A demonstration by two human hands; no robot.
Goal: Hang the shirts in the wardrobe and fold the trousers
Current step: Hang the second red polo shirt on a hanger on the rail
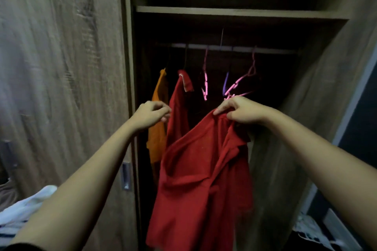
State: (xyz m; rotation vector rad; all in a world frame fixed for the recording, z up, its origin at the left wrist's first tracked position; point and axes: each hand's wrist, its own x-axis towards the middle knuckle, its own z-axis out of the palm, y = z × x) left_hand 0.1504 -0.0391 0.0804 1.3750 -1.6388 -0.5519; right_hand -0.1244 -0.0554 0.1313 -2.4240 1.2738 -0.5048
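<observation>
A red shirt hangs in front of the open wardrobe. Its collar end is up on a dark hanger on the rail; the other shoulder droops lower. My right hand pinches that lower shoulder of the red shirt, right under a pink hanger. My left hand has its fingers curled at the red shirt's left edge, apparently pinching the cloth. An orange shirt hangs just left of it, partly hidden by my left hand.
Another pink hanger and a purple one hang bare on the rail. A wooden shelf spans above. The sliding door with a metal handle stands left. White clothes lie at lower left.
</observation>
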